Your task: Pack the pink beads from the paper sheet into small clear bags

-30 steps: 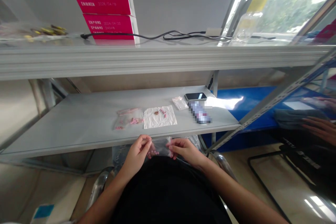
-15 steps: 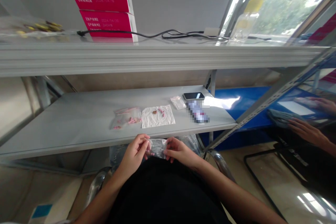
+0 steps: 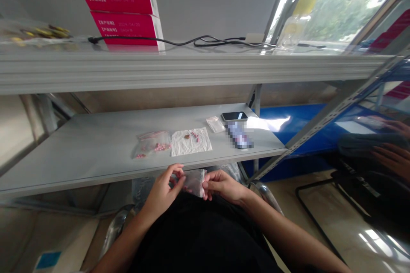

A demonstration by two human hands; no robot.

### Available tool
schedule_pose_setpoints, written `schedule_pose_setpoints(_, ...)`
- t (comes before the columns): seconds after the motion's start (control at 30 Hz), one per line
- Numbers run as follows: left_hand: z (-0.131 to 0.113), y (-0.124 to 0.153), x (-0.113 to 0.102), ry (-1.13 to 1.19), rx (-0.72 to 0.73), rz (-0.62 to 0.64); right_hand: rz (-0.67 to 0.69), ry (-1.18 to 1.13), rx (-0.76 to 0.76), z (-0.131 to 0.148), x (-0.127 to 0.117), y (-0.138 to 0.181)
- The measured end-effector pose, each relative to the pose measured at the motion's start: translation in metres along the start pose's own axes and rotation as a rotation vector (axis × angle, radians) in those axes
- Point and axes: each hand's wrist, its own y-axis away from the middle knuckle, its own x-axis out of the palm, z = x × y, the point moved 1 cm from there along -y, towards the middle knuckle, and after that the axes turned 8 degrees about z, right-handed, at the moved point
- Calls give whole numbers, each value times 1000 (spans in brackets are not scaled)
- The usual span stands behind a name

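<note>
Maybe the small, clear plastic bag [image 3: 194, 180] could drop its little pink bits [image 3: 188, 190] if its top is open and a pinch slips. It is between the left hand [image 3: 165, 188], which pinches one end, and the right hand [image 3: 223, 186], which pinches the other, just off the front edge of the flat grey surface [image 3: 96, 145].

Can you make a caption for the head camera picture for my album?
Two hands hold a small clear bag with pink bits inside, in front of a grey shelf.
</note>
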Motion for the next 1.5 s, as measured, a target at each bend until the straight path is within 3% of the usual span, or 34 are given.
schedule_pose_setpoints(0.17,-10,0,-3,-34,55,15,17,18,-32,0,1,0)
schedule_pose_setpoints(0.4,-26,7,19,168,-12,291,-50,26,-63,-9,5,-8)
schedule_pose_setpoints(0.53,-28,10,31,258,-19,349,-78,-16,-45,-14,11,-11)
schedule_pose_setpoints(0.67,-26,8,28,195,-21,412,-61,-24,-39,-15,15,-10)
schedule_pose_setpoints(0.97,-18,5,24,109,-51,356,-28,34,-9,-12,14,-10)
schedule_pose_setpoints(1.27,-21,3,22,88,-45,362,-64,210,-50,-12,11,-10)
schedule_pose_setpoints(1.5,-23,4,21,114,-26,415,-28,207,-39,-13,11,-8)
